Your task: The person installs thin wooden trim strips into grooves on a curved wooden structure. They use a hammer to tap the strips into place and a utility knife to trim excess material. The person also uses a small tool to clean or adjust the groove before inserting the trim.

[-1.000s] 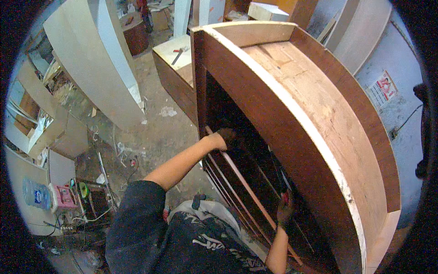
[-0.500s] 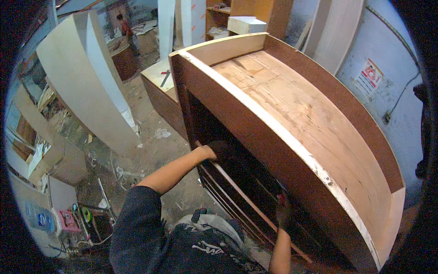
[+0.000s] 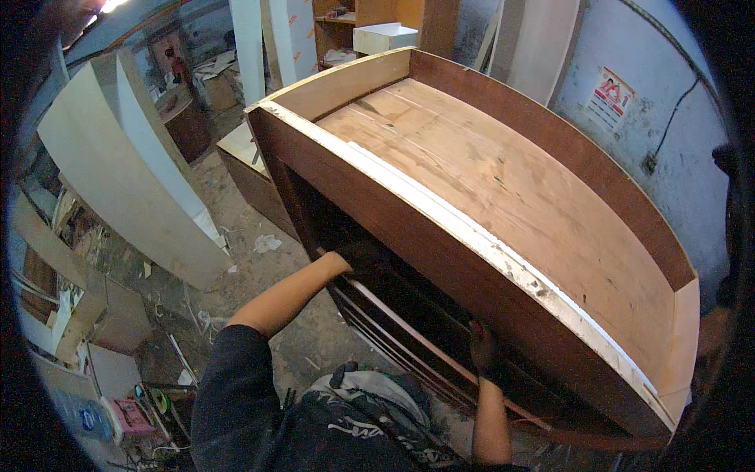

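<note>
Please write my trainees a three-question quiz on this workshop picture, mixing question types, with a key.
1. True or false: the person's left hand and right hand both reach into the large brown wooden cabinet.

2. What is on the pale blue painted wall?
A) a round clock
B) a rectangular printed paper poster
C) a framed mirror

3. Fill in: the tall beige panel stands to the ____ of the cabinet in the picture.

Key: 1 true; 2 B; 3 left.
</note>
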